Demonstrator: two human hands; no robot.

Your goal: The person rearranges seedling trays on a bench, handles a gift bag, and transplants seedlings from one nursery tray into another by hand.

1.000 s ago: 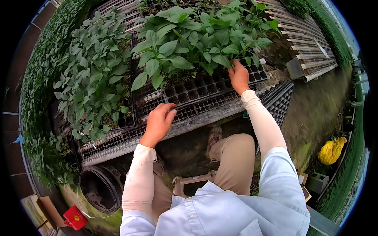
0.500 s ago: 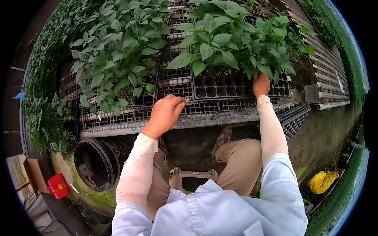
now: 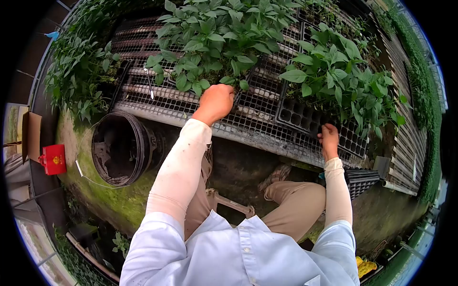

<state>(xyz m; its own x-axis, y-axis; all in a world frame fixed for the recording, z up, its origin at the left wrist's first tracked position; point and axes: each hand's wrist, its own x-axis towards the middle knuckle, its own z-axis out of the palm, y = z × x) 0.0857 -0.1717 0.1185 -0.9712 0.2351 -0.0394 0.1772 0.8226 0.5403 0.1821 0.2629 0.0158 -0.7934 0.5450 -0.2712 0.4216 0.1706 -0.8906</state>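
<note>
Fingers [image 3: 231, 94] of the left hand [image 3: 214, 104] curl under, narrow, at the foot of the left seedlings [image 3: 219, 43] in the upper middle of the frame; the back of the hand faces up, so I cannot tell whether they grip anything. Right of centre, the right hand [image 3: 329, 139] has its fingers bent and close together at the front rim of the right tray [image 3: 296, 114]; whether they pinch that rim or only rest on it, I cannot make out.

Both hands sit low on the near side, probably because leaves crowd everything above. The right tray lies aslant in the right half of the frame, with the right seedlings [image 3: 343, 66] rising behind its front cells; those front rows likely let a hand come close without bruising leaves. It rests on the desk [image 3: 257, 126], whose mesh top presumably drains water. A spoon [image 3: 151, 90] lies on the mesh, left of the left seedlings.

Farther out, a bucket [image 3: 151, 143] stands left of centre, beside the desk, perhaps for easy reach. Beyond it, at the far left, are a red box [image 3: 54, 159] and a carton [image 3: 32, 136].

The left tray [image 3: 250, 78] shows only as a dark edge, and the top of the frame crops its plants. The bucket's inside is too dark to read. Legs and shirt hide much of the stool [image 3: 231, 204], and a sleeve partly covers something yellow [image 3: 365, 267] at lower right.
</note>
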